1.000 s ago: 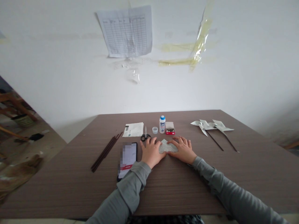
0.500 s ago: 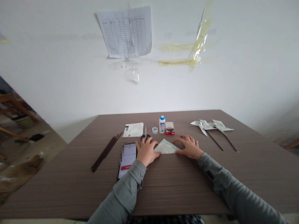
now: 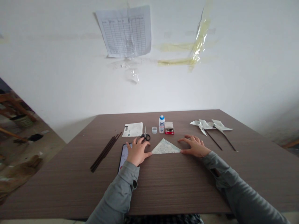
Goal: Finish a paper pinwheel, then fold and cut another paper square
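Tabletop (image 3: 173,186): left hand (image 3: 136,151), right hand (image 3: 195,147) splayed, touching paper (image 3: 165,147).

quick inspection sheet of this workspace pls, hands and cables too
Surface: brown wood-grain table
Work piece: triangular paper with fine markings, on the table
Clutter: phone, partly hidden; dark sticks, white papers, scissors, small cup, white bottle, red box, two pinwheels
Hands: left hand and right hand open, thumbs at the triangle's near corners
Cables: nothing seen
Surroundings: white wall with printed sheet and yellowish tape
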Tool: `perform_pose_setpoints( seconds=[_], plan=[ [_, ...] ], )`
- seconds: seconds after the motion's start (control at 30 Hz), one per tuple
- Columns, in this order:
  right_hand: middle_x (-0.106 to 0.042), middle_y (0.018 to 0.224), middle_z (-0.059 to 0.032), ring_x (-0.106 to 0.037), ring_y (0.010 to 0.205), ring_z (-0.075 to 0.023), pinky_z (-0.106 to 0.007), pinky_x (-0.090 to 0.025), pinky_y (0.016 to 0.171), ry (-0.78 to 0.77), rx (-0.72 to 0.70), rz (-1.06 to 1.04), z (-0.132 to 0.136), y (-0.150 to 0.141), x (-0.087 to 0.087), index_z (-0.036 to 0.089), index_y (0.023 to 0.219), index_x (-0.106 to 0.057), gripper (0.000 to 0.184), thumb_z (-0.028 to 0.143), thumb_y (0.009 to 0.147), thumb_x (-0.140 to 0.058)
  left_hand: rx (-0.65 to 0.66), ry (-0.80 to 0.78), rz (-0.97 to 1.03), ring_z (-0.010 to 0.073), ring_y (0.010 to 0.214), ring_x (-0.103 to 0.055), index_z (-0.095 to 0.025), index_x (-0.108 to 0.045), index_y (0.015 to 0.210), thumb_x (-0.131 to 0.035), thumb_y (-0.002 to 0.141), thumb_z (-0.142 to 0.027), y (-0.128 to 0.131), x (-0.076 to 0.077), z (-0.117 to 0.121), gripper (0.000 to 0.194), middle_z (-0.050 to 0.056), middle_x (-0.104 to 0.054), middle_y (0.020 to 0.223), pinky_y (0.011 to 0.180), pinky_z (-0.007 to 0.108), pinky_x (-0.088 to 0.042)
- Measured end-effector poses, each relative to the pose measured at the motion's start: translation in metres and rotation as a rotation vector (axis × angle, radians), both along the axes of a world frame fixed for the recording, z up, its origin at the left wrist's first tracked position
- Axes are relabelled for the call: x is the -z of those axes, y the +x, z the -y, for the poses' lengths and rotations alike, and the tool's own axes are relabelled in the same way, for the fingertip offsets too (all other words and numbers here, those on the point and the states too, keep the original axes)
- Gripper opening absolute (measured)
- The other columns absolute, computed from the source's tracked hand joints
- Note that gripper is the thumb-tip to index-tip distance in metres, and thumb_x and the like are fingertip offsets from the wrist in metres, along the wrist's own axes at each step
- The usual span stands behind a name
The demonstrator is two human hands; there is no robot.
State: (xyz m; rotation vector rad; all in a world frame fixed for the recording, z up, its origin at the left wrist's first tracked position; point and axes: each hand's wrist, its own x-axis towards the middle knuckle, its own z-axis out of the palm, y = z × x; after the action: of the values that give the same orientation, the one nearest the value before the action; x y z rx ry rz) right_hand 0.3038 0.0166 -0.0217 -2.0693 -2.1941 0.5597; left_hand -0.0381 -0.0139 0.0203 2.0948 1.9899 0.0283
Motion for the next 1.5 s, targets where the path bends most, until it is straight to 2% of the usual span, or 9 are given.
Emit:
perform_pose_setpoints(
  seconds=[0.13, 0.27, 0.43, 0.53, 0.63, 0.8, 1.03, 1.2, 1.5],
  plan=[
    [-0.057, 0.205, -0.0160, -0.045, 0.191, -0.0616, -0.088, -0.043, 0.150, 0.019, -0.024, 0.003, -0.001, 0.004, 0.005, 0.044, 0.178, -0.082, 0.076, 0.065, 0.106, -0.087, 0.002, -0.003, -0.020, 0.0531, 0.198, -0.040, -0.048, -0.089, 0.160, -0.093, 0.115, -0.040, -0.002, -0.001, 0.000, 0.047, 0.004, -0.058, 0.208, 0.154, 0.098, -0.028],
    [-0.059, 0.204, -0.0106, -0.044, 0.193, -0.0594, -0.090, -0.044, 0.149, 0.026, -0.026, 0.024, 0.000, 0.002, 0.006, 0.050, 0.179, -0.081, 0.074, 0.065, 0.107, -0.085, -0.006, 0.030, -0.038, 0.0523, 0.198, -0.041, -0.049, -0.088, 0.165, -0.095, 0.113, -0.039, -0.002, -0.001, -0.001, 0.054, 0.006, -0.061, 0.206, 0.156, 0.097, -0.027],
    [-0.053, 0.208, -0.0139, -0.036, 0.197, -0.0591, -0.091, -0.043, 0.150, 0.039, -0.017, 0.001, 0.004, -0.008, 0.002, 0.045, 0.184, -0.078, 0.078, 0.048, 0.107, -0.086, 0.029, 0.044, -0.002, 0.0513, 0.197, -0.041, -0.050, -0.080, 0.178, -0.094, 0.112, -0.033, 0.001, 0.001, -0.002, 0.069, 0.008, -0.059, 0.207, 0.155, 0.095, -0.031],
    [-0.054, 0.208, -0.0076, -0.035, 0.198, -0.0580, -0.093, -0.044, 0.149, 0.115, -0.061, -0.049, 0.005, -0.018, 0.006, 0.052, 0.182, -0.079, 0.084, 0.034, 0.100, -0.087, 0.081, 0.075, 0.034, 0.0521, 0.195, -0.044, -0.048, -0.084, 0.173, -0.090, 0.113, -0.031, 0.007, 0.006, -0.001, 0.063, 0.007, -0.062, 0.204, 0.154, 0.095, -0.034],
    [-0.057, 0.207, -0.0033, -0.038, 0.197, -0.0569, -0.095, -0.042, 0.149, 0.197, -0.125, -0.107, 0.005, -0.030, 0.014, 0.054, 0.172, -0.087, 0.077, 0.026, 0.100, -0.084, 0.120, 0.121, 0.071, 0.0528, 0.194, -0.046, -0.043, -0.089, 0.169, -0.088, 0.115, -0.032, 0.017, 0.014, 0.002, 0.056, 0.010, -0.065, 0.201, 0.155, 0.095, -0.035],
    [-0.063, 0.202, -0.0065, -0.040, 0.196, -0.0546, -0.098, -0.027, 0.154, 0.225, -0.172, -0.112, 0.009, -0.051, 0.023, 0.046, 0.162, -0.094, 0.052, 0.037, 0.112, -0.082, 0.142, 0.160, 0.113, 0.0537, 0.188, -0.054, -0.034, -0.096, 0.155, -0.089, 0.115, -0.030, 0.034, 0.028, 0.004, 0.041, 0.016, -0.074, 0.191, 0.155, 0.095, -0.036],
    [-0.075, 0.185, -0.0154, -0.054, 0.185, -0.0548, -0.086, -0.037, 0.154, 0.280, -0.127, -0.109, 0.013, -0.068, 0.023, 0.037, 0.154, -0.093, 0.045, 0.048, 0.110, -0.092, 0.097, 0.192, 0.084, 0.0503, 0.187, -0.055, -0.029, -0.095, 0.146, -0.091, 0.118, -0.038, 0.050, 0.029, 0.004, 0.030, 0.017, -0.075, 0.187, 0.157, 0.089, -0.037],
    [-0.075, 0.183, -0.0151, -0.053, 0.185, -0.0558, -0.079, -0.040, 0.153, 0.267, -0.097, -0.093, 0.012, -0.073, 0.023, 0.038, 0.152, -0.092, 0.045, 0.055, 0.110, -0.094, 0.094, 0.190, 0.075, 0.0500, 0.185, -0.056, -0.030, -0.094, 0.143, -0.096, 0.116, -0.048, 0.053, 0.027, 0.003, 0.032, 0.017, -0.075, 0.186, 0.157, 0.089, -0.038],
    [-0.072, 0.185, -0.0142, -0.055, 0.182, -0.0516, -0.081, -0.041, 0.151, 0.234, -0.052, -0.070, 0.012, -0.076, 0.019, 0.040, 0.154, -0.092, 0.052, 0.060, 0.107, -0.096, 0.072, 0.130, 0.047, 0.0491, 0.187, -0.053, -0.027, -0.091, 0.153, -0.095, 0.118, -0.052, 0.057, 0.021, 0.001, 0.043, 0.019, -0.070, 0.192, 0.157, 0.089, -0.034]
  ],
)
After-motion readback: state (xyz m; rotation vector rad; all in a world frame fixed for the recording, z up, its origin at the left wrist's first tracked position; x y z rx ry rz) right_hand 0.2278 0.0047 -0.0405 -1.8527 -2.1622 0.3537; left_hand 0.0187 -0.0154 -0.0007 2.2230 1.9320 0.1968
